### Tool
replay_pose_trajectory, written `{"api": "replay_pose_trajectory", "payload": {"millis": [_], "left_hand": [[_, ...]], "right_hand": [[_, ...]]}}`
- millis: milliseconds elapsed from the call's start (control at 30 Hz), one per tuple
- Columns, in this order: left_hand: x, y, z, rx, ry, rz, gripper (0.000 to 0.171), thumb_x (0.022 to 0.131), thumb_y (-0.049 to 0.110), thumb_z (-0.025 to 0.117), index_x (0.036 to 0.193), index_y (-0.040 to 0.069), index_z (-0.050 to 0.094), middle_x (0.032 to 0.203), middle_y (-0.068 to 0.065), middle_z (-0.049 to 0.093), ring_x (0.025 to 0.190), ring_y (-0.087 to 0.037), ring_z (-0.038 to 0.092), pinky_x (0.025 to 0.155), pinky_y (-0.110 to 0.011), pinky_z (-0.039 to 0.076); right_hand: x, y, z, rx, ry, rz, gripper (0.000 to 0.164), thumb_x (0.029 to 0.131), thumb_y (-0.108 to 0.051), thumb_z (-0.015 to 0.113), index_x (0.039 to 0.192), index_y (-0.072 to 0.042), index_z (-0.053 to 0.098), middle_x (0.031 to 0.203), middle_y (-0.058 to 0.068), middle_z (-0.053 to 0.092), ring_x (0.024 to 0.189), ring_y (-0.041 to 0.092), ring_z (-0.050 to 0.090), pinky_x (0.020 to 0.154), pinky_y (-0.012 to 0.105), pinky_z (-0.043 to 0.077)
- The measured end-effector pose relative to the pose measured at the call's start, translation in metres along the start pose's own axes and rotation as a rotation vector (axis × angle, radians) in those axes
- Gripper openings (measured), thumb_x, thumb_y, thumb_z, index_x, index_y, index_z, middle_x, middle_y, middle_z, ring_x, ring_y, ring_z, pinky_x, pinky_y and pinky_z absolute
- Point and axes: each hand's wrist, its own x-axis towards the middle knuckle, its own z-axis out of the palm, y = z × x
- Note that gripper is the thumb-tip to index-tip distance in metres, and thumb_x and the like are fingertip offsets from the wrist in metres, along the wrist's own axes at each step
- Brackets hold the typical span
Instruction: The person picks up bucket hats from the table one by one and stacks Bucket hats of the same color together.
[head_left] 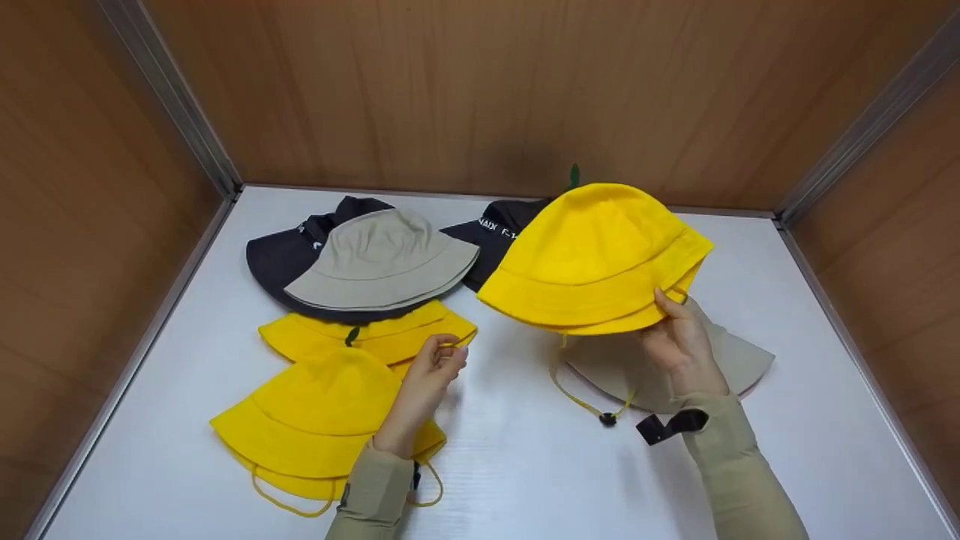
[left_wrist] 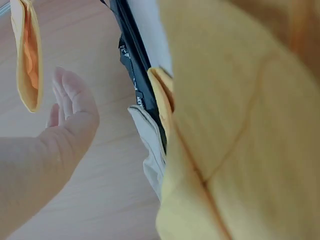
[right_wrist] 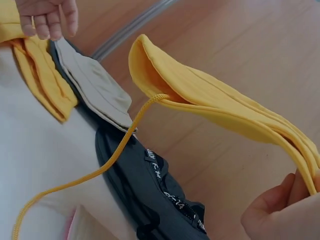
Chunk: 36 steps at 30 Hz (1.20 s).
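My right hand [head_left: 679, 341] pinches the brim of a yellow bucket hat [head_left: 592, 247] at its right edge, holding it up above the table. From that hat hangs a yellow chin cord [right_wrist: 95, 172] with a black toggle [head_left: 607, 420], and a green leaf tab [head_left: 574, 175] sticks up at its top. My left hand [head_left: 424, 386] is in the air with loosely bent fingers and nothing between them. It overlaps the right side of a second yellow bucket hat [head_left: 315, 412], which lies at the front left. Behind that is another yellow hat [head_left: 300, 334], partly covered.
A light grey bucket hat [head_left: 382, 251] lies over a black hat [head_left: 274, 259] at the back left. Another black hat with white lettering [head_left: 487, 247] is partly hidden behind the raised hat. A beige hat [head_left: 739, 360] lies below my right hand. Wooden panels [head_left: 480, 90] enclose the white table [head_left: 517, 480].
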Motion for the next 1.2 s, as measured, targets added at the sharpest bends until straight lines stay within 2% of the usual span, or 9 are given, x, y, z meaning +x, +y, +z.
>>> {"api": "replay_pose_trajectory", "payload": {"millis": [100,267,400,533,633,700,833,1000,1200], "left_hand": [[0.001,0.004,-0.002,-0.019,0.002,0.037,0.050,0.095,0.032,0.056,0.130,-0.001,0.041,0.117,-0.017,0.053,0.107,-0.029,0.052,0.098,-0.040,0.043],[0.001,0.009,-0.001,-0.050,-0.021,0.056,0.054,0.095,0.032,0.056,0.134,0.000,0.037,0.123,-0.019,0.051,0.110,-0.028,0.051,0.101,-0.043,0.041],[0.000,0.011,0.002,-0.054,-0.047,0.041,0.059,0.094,0.035,0.057,0.136,0.001,0.035,0.127,-0.020,0.051,0.114,-0.028,0.051,0.100,-0.042,0.041],[-0.001,0.012,0.003,-0.060,-0.088,-0.029,0.064,0.091,0.040,0.060,0.138,0.005,0.035,0.132,-0.017,0.052,0.110,-0.023,0.055,0.098,-0.039,0.044],[-0.002,0.011,0.003,-0.041,-0.132,-0.074,0.068,0.088,0.043,0.064,0.140,0.008,0.035,0.129,-0.014,0.055,0.099,-0.020,0.060,0.091,-0.035,0.049],[-0.004,0.009,0.003,-0.025,-0.158,-0.078,0.068,0.087,0.042,0.065,0.139,0.009,0.037,0.124,-0.013,0.059,0.092,-0.017,0.062,0.085,-0.032,0.051],[-0.006,0.006,0.003,-0.028,-0.181,-0.030,0.056,0.088,0.034,0.066,0.132,0.004,0.046,0.109,-0.010,0.063,0.083,-0.015,0.061,0.078,-0.028,0.052],[-0.007,0.004,0.004,-0.046,-0.180,0.007,0.048,0.089,0.027,0.065,0.128,0.002,0.051,0.105,-0.009,0.063,0.081,-0.015,0.061,0.078,-0.028,0.052],[-0.008,0.005,0.004,-0.028,-0.158,0.033,0.045,0.090,0.025,0.064,0.127,0.002,0.052,0.103,-0.009,0.064,0.079,-0.014,0.062,0.076,-0.028,0.052]], "right_hand": [[-0.006,0.004,-0.002,-0.092,-0.035,0.017,0.036,0.098,-0.010,0.047,0.129,-0.021,0.034,0.115,0.000,0.057,0.105,0.014,0.058,0.091,0.030,0.047],[-0.012,0.014,-0.006,-0.252,-0.081,0.048,0.027,0.101,-0.014,0.040,0.127,-0.020,0.034,0.113,-0.002,0.058,0.104,0.012,0.059,0.091,0.028,0.049],[-0.017,0.023,-0.008,-0.331,-0.095,0.071,0.022,0.103,-0.014,0.035,0.124,-0.016,0.038,0.111,-0.002,0.058,0.103,0.011,0.059,0.091,0.027,0.048],[-0.021,0.031,-0.008,-0.374,-0.086,0.093,0.021,0.103,-0.012,0.033,0.122,-0.012,0.041,0.110,0.000,0.059,0.102,0.011,0.059,0.091,0.026,0.048],[-0.023,0.036,-0.010,-0.390,-0.099,0.112,0.023,0.103,-0.010,0.035,0.125,-0.012,0.039,0.113,0.000,0.058,0.105,0.011,0.058,0.094,0.026,0.047],[-0.024,0.038,-0.011,-0.380,-0.115,0.133,0.027,0.102,-0.010,0.037,0.128,-0.014,0.037,0.116,-0.001,0.056,0.108,0.011,0.057,0.098,0.026,0.045],[-0.024,0.040,-0.013,-0.327,-0.133,0.185,0.035,0.101,-0.010,0.041,0.134,-0.017,0.032,0.122,-0.001,0.052,0.113,0.011,0.053,0.104,0.028,0.040],[-0.024,0.042,-0.016,-0.288,-0.114,0.220,0.039,0.100,-0.012,0.044,0.136,-0.019,0.031,0.126,-0.002,0.050,0.116,0.011,0.051,0.108,0.029,0.035],[-0.022,0.043,-0.022,-0.361,-0.117,0.210,0.042,0.101,-0.014,0.044,0.139,-0.021,0.028,0.129,-0.003,0.049,0.117,0.011,0.051,0.107,0.029,0.036]]}}
